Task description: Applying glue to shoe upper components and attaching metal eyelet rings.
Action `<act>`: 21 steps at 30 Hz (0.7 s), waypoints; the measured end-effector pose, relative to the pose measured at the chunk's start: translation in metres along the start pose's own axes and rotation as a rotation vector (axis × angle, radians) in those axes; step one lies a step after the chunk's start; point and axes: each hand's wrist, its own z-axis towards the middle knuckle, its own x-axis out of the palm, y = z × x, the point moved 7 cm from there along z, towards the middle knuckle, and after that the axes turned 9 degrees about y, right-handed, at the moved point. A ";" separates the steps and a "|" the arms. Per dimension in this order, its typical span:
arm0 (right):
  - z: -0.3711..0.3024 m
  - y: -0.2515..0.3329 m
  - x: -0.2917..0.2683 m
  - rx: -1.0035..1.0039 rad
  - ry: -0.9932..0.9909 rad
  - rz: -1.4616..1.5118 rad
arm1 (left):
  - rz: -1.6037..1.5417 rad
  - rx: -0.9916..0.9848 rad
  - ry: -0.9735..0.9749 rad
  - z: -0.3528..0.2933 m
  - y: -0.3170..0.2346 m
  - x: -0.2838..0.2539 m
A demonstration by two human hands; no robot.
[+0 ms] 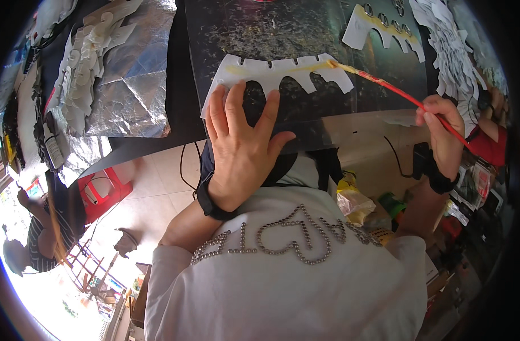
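Observation:
A white cut-out piece (265, 69) with notches along its far edge and arched gaps along its near edge lies on the dark, stained work board (305, 28). A yellowish smear of what looks like glue runs along it. My left hand (241, 145) rests on the left end of the piece, fingers spread and pressing down. In my right hand (444, 128) is a thin red brush (399, 92), pinched between thumb and fingers. Its yellow-coated tip touches the piece near the right end of the smear.
A similar white piece (385, 34) with metal rings on its yellow band lies at the back right. Overlapping white cut-outs (444, 48) are heaped beyond it. More cut-outs (81, 74) lie at left beside silver foil (138, 74). A red stool (106, 193) stands on the floor.

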 end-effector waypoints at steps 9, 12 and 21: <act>-0.005 0.038 0.045 -0.192 0.211 -0.420 | 0.013 0.007 -0.011 0.000 -0.001 0.001; -0.004 0.041 0.059 -0.201 0.270 -0.469 | 0.014 0.011 -0.015 -0.001 -0.001 0.002; -0.027 0.035 0.050 -0.302 0.132 -0.519 | 0.000 0.013 -0.027 0.000 -0.001 0.001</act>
